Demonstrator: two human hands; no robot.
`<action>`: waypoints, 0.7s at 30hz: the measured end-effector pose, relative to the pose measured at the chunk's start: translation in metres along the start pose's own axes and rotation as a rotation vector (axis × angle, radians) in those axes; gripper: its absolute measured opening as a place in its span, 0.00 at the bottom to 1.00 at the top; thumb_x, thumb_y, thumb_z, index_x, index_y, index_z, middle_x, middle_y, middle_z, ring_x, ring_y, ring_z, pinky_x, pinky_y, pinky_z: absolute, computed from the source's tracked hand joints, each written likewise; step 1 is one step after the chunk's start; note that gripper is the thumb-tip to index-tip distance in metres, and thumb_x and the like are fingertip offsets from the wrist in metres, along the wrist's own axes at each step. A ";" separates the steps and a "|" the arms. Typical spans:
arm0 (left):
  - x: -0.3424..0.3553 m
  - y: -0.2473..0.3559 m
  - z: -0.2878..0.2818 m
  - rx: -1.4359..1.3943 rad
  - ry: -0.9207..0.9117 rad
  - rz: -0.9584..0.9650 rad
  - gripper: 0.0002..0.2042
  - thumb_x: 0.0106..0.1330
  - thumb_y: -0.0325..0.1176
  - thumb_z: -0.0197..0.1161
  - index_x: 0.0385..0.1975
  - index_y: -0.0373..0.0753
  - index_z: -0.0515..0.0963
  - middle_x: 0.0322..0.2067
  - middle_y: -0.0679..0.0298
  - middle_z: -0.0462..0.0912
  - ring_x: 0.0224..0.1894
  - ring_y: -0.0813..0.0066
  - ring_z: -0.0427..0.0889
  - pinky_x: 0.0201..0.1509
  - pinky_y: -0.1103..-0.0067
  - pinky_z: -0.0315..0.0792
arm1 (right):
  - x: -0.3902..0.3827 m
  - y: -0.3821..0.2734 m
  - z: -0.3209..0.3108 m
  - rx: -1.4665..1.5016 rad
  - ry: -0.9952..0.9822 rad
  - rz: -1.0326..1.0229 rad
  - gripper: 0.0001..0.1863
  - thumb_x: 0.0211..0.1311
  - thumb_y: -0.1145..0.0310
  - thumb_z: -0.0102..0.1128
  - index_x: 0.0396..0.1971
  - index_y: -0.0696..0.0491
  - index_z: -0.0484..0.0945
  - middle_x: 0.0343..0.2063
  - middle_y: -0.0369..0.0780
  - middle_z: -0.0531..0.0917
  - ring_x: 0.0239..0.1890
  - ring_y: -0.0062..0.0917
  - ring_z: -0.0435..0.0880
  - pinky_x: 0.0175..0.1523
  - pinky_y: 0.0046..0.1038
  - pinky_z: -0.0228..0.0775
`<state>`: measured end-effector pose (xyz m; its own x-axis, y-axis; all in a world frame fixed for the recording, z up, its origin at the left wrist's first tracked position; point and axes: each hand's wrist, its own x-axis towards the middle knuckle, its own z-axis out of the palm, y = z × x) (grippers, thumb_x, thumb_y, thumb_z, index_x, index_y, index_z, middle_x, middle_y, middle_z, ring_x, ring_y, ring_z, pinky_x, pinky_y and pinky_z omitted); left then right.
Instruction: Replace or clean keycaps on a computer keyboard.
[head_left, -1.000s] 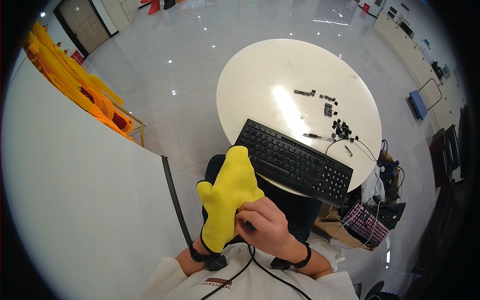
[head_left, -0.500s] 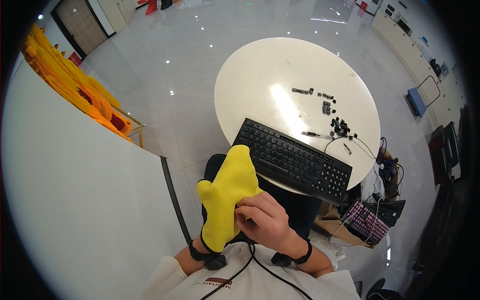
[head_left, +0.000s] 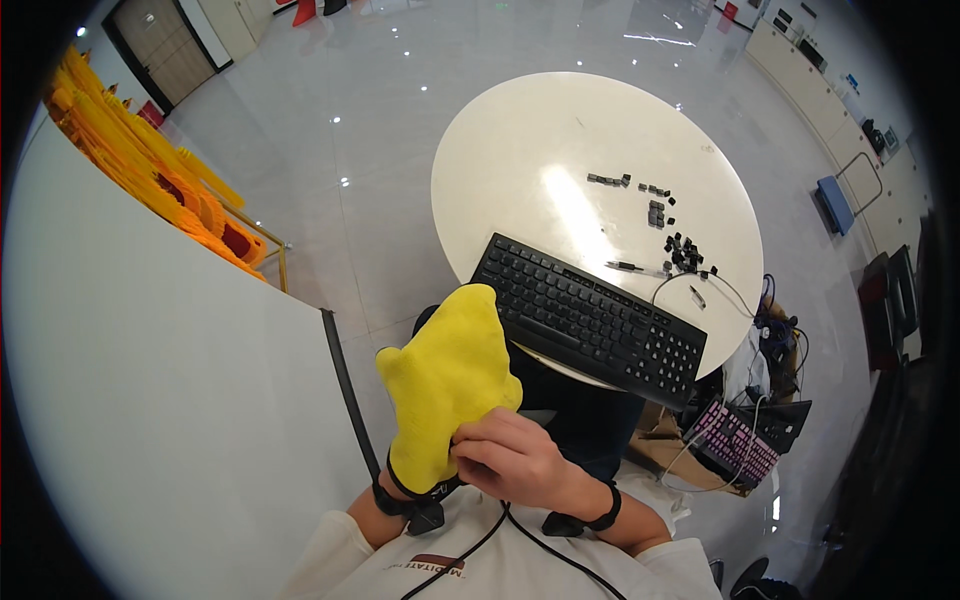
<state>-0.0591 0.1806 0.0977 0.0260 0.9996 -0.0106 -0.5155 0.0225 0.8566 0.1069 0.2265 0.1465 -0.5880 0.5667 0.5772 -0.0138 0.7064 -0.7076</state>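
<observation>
A yellow fabric mitt (head_left: 445,365) with a dark-trimmed cuff covers my left hand (head_left: 455,335) up to the wrist, so its fingers are hidden. My right hand (head_left: 508,458) pinches the mitt's edge near the cuff, fingers curled. Just beyond the mitt's tip, a black keyboard (head_left: 590,315) lies slantwise over the near edge of the round white table (head_left: 510,140). Bare key sockets show at its right end. Loose black keycaps (head_left: 683,252) sit in a pile and in short rows on the table to the right.
Near the keycaps lie a black pen-like tool (head_left: 625,266), a small metal piece (head_left: 697,296) and a thin cable. At the lower right, a pink-keyed keyboard (head_left: 735,440) rests on a cardboard box among tangled cables. A white panel (head_left: 200,400) rises on my left, beside orange cloth items (head_left: 150,170).
The mitt has shifted slightly left and toward me and looks wider, with a bulge on its right side. My right hand has moved a little left and nearer the cuff, still gripping it.
</observation>
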 end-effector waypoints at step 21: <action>-0.005 -0.009 0.009 -0.234 -0.064 -0.048 0.31 0.93 0.49 0.53 0.86 0.42 0.60 0.80 0.56 0.72 0.79 0.58 0.75 0.84 0.62 0.69 | 0.008 0.006 -0.010 0.047 0.004 0.017 0.16 0.53 0.81 0.83 0.40 0.56 0.87 0.43 0.40 0.90 0.40 0.36 0.86 0.46 0.33 0.83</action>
<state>-0.0472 0.1753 0.0945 0.1058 0.9943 -0.0095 -0.6964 0.0809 0.7131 0.1097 0.2397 0.1510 -0.5849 0.5803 0.5667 -0.0416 0.6763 -0.7354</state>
